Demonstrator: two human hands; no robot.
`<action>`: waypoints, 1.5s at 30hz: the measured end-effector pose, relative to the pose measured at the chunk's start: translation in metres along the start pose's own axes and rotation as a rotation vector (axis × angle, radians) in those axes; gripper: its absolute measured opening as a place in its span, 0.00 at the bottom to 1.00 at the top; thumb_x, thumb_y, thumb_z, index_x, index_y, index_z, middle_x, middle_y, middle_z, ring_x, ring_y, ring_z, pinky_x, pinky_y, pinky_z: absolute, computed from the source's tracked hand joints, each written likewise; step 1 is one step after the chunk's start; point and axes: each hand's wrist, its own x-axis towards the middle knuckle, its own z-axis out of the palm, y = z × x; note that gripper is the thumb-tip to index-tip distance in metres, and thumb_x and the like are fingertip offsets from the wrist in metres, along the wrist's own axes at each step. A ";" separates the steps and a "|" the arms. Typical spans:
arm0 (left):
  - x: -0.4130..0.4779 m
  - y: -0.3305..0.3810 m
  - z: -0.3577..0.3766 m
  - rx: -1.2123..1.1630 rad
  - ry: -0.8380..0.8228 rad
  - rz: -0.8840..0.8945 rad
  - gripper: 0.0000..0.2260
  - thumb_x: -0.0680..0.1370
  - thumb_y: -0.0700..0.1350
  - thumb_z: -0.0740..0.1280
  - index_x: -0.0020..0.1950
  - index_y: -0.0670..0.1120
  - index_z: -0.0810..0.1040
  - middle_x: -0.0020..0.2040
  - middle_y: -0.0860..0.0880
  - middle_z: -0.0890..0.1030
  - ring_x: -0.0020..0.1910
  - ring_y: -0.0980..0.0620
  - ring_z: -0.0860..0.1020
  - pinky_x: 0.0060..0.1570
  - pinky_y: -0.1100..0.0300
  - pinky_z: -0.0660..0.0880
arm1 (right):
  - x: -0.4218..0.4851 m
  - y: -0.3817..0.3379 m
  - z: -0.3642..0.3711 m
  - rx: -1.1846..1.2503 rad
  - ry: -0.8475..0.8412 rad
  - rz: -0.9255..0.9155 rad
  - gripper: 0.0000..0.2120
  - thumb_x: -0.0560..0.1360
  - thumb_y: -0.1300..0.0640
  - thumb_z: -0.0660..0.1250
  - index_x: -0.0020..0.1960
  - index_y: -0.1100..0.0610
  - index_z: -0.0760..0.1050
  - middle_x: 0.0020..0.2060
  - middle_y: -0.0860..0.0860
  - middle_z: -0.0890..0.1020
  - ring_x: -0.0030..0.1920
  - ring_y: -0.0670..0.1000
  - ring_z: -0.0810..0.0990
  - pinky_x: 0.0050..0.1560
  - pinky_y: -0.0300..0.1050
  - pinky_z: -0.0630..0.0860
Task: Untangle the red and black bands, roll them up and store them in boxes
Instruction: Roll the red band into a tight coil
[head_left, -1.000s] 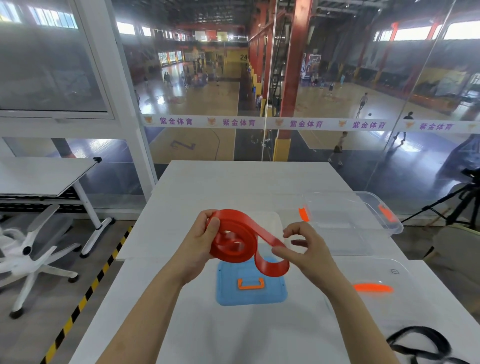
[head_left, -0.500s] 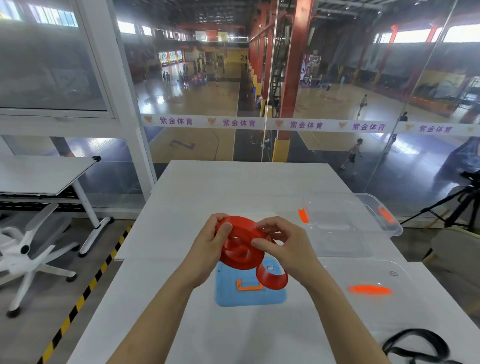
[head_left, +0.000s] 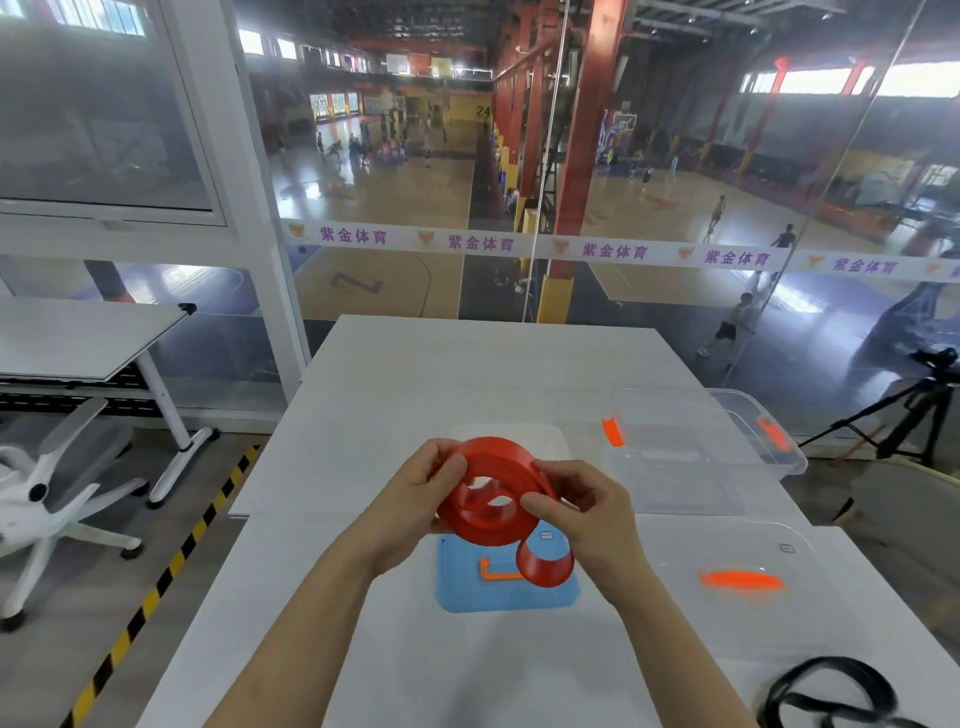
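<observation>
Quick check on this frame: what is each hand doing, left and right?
Left hand: closed on the red band, gripping the left side of the coil.
Right hand: closed on the same red band, pinching its outer wrap.

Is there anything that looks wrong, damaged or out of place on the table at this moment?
Nothing looks damaged or spilled. The red band is mostly rolled between both hands, with a loose tail hanging over the blue lid. The black band lies unrolled at the table's near right corner.
</observation>
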 end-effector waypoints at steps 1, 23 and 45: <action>0.001 -0.003 -0.010 0.097 -0.039 -0.001 0.09 0.85 0.52 0.64 0.64 0.52 0.78 0.58 0.50 0.85 0.59 0.47 0.84 0.62 0.42 0.81 | 0.000 0.000 0.000 -0.018 -0.003 0.003 0.15 0.69 0.67 0.82 0.53 0.55 0.86 0.46 0.52 0.89 0.49 0.53 0.88 0.50 0.41 0.83; 0.007 -0.038 -0.049 -0.222 -0.072 -0.030 0.11 0.82 0.47 0.70 0.62 0.46 0.84 0.58 0.43 0.86 0.58 0.44 0.85 0.56 0.43 0.84 | -0.014 0.011 0.047 -0.099 0.174 0.057 0.18 0.71 0.67 0.81 0.52 0.45 0.88 0.46 0.51 0.89 0.49 0.57 0.87 0.53 0.53 0.84; 0.165 -0.040 0.015 -0.140 0.082 -0.190 0.12 0.78 0.44 0.75 0.62 0.49 0.85 0.57 0.42 0.86 0.54 0.47 0.87 0.46 0.56 0.84 | 0.159 0.094 -0.034 -0.106 -0.036 0.106 0.14 0.75 0.67 0.76 0.57 0.54 0.86 0.54 0.55 0.81 0.48 0.39 0.82 0.48 0.30 0.79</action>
